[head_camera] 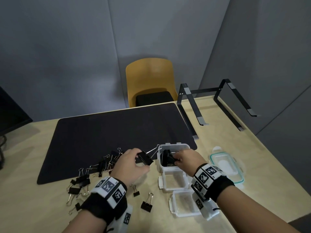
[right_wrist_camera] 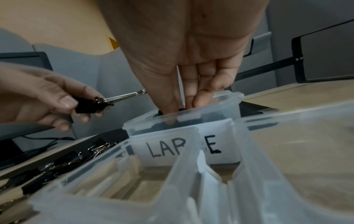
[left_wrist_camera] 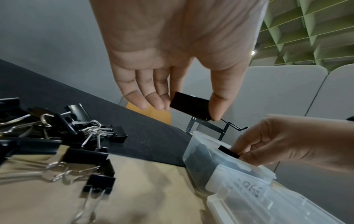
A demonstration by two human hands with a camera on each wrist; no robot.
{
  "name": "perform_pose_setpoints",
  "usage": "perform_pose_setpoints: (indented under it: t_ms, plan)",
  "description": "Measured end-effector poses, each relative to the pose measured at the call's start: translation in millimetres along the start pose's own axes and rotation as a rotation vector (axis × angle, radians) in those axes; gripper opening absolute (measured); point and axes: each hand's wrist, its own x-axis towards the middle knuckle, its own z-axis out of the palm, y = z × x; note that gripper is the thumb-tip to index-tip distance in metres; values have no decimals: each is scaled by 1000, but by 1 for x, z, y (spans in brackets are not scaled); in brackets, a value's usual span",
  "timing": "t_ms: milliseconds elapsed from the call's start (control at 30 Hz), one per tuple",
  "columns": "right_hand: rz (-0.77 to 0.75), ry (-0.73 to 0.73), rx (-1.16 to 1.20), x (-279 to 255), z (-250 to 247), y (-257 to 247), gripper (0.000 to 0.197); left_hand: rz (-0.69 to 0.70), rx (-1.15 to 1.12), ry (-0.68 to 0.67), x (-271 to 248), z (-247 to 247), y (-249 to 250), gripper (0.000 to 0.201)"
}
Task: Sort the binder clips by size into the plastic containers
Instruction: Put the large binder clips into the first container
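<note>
Now my left hand (head_camera: 130,163) pinching a large binder clip (head_camera: 145,158) beside the LARGE container (head_camera: 174,146), my right hand (head_camera: 188,159) gripping another clip (head_camera: 169,158) inside it.

Right hand (right_wrist_camera: 191,53) fingertips hidden inside LARGE container (right_wrist_camera: 184,121); grip on clip there unclear. Container label (right_wrist_camera: 178,145) letters partly covered by nearer container's wall (right_wrist_camera: 187,166). Monitor (head_camera: 10,111) cut off at desk's left edge.

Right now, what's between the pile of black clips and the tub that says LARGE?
In the head view, the left hand, pinching a large black metal binder clip, sits between the pile and the clear plastic tub.
</note>
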Motion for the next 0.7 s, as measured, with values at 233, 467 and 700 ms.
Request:
perform_pose_setpoints:
  t_ms: [233, 467, 700]
  plan:
    - [10, 2, 103, 1, -9, 9, 24, 57, 15, -18, 12, 4, 16, 32]
    - [61, 139, 191, 0, -18, 34, 24, 71, 30, -39, 26, 9, 28, 36]
    - [-31, 25, 47, 6, -3, 15, 20, 48, 27, -21, 31, 18, 30, 41]
